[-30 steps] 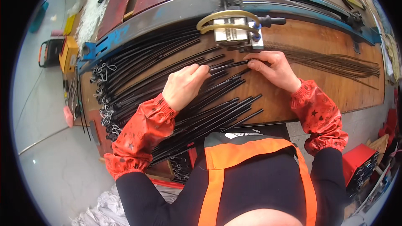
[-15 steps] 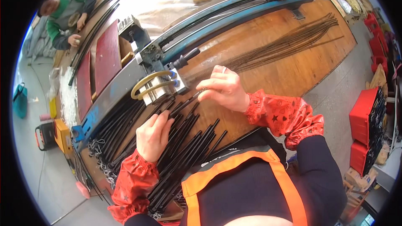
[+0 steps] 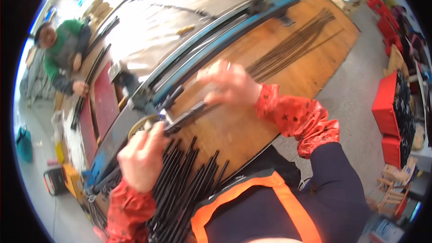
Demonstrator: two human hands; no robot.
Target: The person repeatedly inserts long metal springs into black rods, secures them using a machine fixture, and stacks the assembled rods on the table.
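A black tube (image 3: 186, 116) slants between my two hands, over the wooden tabletop. My left hand (image 3: 141, 159), blurred by motion, is closed with its fingertips at the tube's lower end. At the upper end the fingers of my right hand (image 3: 231, 83) are bent together on the tube, also smeared. Whether a thin wire or spring is in them too, I cannot make out. Many similar black tubes (image 3: 180, 184) lie in a pile below my left hand. Beyond my right hand is a bundle of thin brown spring-like rods (image 3: 292, 42).
A blue metal bench machine (image 3: 216, 40) with a long rail crosses the table behind my hands; its hose (image 3: 139, 125) is close to my left hand. Across the table at left sits a person in green (image 3: 67, 47). Red bins (image 3: 387, 103) stand at right.
The view has swung, so the table and machine sit further left. My hands have lifted the black tube away from the machine's clamp and pile, and both have spread slightly apart.
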